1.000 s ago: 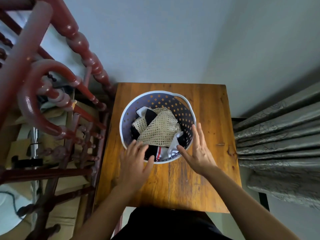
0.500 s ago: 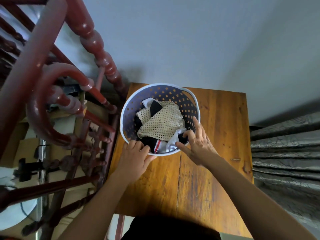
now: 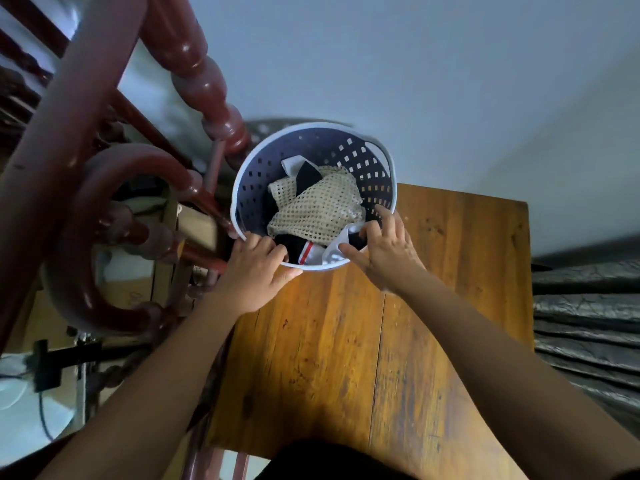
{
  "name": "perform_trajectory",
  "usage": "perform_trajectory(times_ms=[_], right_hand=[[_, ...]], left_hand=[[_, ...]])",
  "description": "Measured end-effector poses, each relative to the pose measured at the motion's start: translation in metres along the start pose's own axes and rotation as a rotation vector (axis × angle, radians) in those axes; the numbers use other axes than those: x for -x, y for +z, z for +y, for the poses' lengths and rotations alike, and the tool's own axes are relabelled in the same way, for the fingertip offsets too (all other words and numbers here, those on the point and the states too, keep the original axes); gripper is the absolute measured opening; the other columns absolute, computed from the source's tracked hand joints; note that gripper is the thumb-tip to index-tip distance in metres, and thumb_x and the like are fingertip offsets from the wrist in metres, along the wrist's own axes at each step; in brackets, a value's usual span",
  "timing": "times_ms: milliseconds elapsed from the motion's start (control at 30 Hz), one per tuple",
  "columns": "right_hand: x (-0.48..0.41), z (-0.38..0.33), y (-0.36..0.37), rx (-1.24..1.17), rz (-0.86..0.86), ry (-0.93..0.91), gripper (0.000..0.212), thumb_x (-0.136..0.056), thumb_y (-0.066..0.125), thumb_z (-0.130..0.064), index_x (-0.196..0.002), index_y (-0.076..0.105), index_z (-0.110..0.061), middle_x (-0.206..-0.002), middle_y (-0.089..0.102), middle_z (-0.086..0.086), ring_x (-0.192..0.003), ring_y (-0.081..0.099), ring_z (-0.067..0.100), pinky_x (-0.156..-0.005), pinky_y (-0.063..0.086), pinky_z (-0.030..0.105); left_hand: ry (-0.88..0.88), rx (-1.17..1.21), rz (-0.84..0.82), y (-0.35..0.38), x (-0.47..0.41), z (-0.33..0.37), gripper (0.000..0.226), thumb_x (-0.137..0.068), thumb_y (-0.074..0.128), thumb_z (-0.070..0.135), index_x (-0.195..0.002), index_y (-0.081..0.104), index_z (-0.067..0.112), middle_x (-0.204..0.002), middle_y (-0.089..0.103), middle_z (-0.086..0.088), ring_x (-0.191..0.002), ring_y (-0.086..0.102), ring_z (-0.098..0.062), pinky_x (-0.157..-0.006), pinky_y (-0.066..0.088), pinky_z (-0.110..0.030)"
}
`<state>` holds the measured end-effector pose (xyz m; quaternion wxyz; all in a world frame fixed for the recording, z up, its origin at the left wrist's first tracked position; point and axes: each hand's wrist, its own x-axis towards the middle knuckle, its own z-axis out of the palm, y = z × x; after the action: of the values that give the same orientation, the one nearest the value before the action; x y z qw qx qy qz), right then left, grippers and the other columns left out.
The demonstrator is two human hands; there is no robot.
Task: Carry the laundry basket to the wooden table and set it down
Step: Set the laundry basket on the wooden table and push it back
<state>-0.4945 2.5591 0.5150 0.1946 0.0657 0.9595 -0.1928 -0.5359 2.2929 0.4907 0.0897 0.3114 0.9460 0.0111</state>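
A round blue-grey laundry basket (image 3: 375,161) with a white rim and square holes holds a beige mesh garment (image 3: 318,206) over dark and white clothes. It is over the far left part of the wooden table (image 3: 450,306), and whether it rests on the wood or is lifted I cannot tell. My left hand (image 3: 254,271) grips the near left rim, fingers hooked over the edge. My right hand (image 3: 384,252) grips the near right rim, fingers curled inside against the clothes.
A dark red carved wooden railing (image 3: 104,188) with turned posts stands close on the left, next to the basket. Grey curtain folds (image 3: 588,323) hang at the right. A plain pale wall (image 3: 415,64) rises behind the table. Cardboard and a cable lie lower left.
Both hands went from hovering open above the near rim to gripping it. The basket now appears further toward the table's far left edge, and the view has shifted.
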Motion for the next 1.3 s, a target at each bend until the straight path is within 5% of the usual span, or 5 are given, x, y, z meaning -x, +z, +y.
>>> perform_trajectory(times_ms=[367, 533, 867, 1133, 1300], right_hand=[[-0.003, -0.011, -0.008, 0.049, -0.077, -0.028, 0.076, -0.099, 0.038, -0.075, -0.145, 0.051, -0.017, -0.174, 0.023, 0.016, -0.163, 0.015, 0.043, -0.129, 0.027, 0.059], [0.005, 0.004, -0.032, 0.217, -0.106, -0.141, 0.077, -0.097, 0.037, -0.076, -0.152, 0.05, -0.024, -0.158, 0.049, 0.007, -0.15, 0.038, 0.033, -0.121, 0.044, 0.054], [0.025, 0.003, -0.012, 0.21, 0.031, -0.296, 0.045, -0.109, 0.045, -0.043, -0.141, 0.068, -0.021, -0.144, 0.069, 0.01, -0.126, 0.069, 0.036, -0.095, 0.06, 0.051], [0.014, -0.016, -0.019, 0.04, 0.047, -0.054, 0.043, -0.114, 0.041, -0.037, -0.135, 0.071, -0.013, -0.156, 0.052, 0.013, -0.142, 0.049, 0.035, -0.105, 0.052, 0.05], [0.02, -0.017, -0.003, 0.0, 0.006, -0.028, 0.045, -0.115, 0.037, -0.036, -0.157, 0.049, -0.022, -0.178, 0.023, 0.005, -0.162, 0.028, 0.03, -0.117, 0.049, 0.054]], left_hand=[[-0.102, 0.022, -0.062, -0.011, -0.009, -0.013, 0.08, -0.087, 0.027, 0.082, -0.093, 0.065, 0.011, -0.101, 0.065, -0.01, -0.105, 0.054, -0.034, -0.093, 0.04, -0.052], [-0.12, 0.048, 0.012, -0.015, 0.007, 0.023, 0.041, -0.098, 0.048, 0.047, -0.103, 0.072, 0.015, -0.121, 0.068, -0.015, -0.127, 0.053, -0.039, -0.11, 0.027, -0.063], [-0.022, 0.009, 0.061, -0.009, 0.011, 0.017, 0.042, -0.097, 0.05, 0.04, -0.096, 0.077, 0.008, -0.092, 0.077, -0.018, -0.104, 0.068, -0.042, -0.104, 0.043, -0.063], [-0.097, 0.029, 0.066, -0.011, 0.012, 0.009, 0.041, -0.095, 0.053, 0.034, -0.104, 0.075, 0.0, -0.102, 0.075, -0.027, -0.117, 0.063, -0.051, -0.103, 0.044, -0.065], [-0.191, 0.188, 0.013, -0.009, 0.015, 0.019, 0.044, -0.1, 0.047, 0.034, -0.114, 0.071, 0.0, -0.122, 0.07, -0.026, -0.138, 0.048, -0.049, -0.108, 0.041, -0.066]])
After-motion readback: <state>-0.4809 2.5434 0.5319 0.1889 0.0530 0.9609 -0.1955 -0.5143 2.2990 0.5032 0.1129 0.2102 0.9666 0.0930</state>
